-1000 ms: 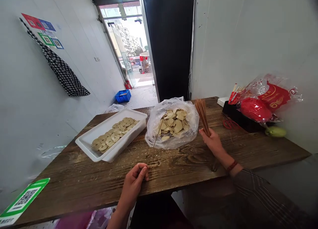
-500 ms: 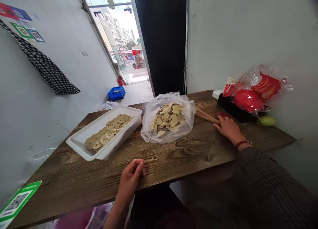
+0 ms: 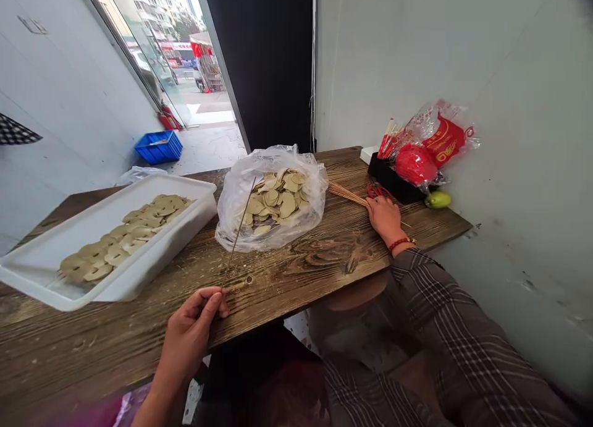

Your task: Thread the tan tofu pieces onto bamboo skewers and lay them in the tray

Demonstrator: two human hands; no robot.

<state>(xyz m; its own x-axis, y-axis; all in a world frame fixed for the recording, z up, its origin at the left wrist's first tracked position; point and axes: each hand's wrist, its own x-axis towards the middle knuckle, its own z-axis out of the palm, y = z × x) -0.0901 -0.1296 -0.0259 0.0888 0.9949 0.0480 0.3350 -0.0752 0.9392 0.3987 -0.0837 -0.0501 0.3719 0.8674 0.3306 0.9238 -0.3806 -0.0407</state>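
Note:
Near the table's front edge, my left hand (image 3: pixel 197 316) pinches the lower end of a thin stick (image 3: pixel 241 223), whose upper part crosses the left side of an open plastic bag (image 3: pixel 225 214). Many thin, pale round slices (image 3: pixel 280 198) lie in that bag. To its right, my right hand (image 3: pixel 385 220) rests over the near end of a bundle of thin sticks (image 3: pixel 347 195), its fingers closed down on them. Red-handled scissors (image 3: pixel 380 192) lie just behind its fingers. At the left, a white tray (image 3: pixel 173 245) holds overlapping rows of slices (image 3: pixel 115 238).
A black box (image 3: pixel 398 183) with red-wrapped items (image 3: pixel 417 163) stands at the table's back right, beside a yellow-green fruit (image 3: pixel 438 199). Beyond the wooden table (image 3: pixel 315 272), a blue crate (image 3: pixel 159 147) sits on the floor near the glass door.
The view has turned right and moved closer, so the tray, bag and both hands appear farther left. The scissors now show more clearly behind my right hand.

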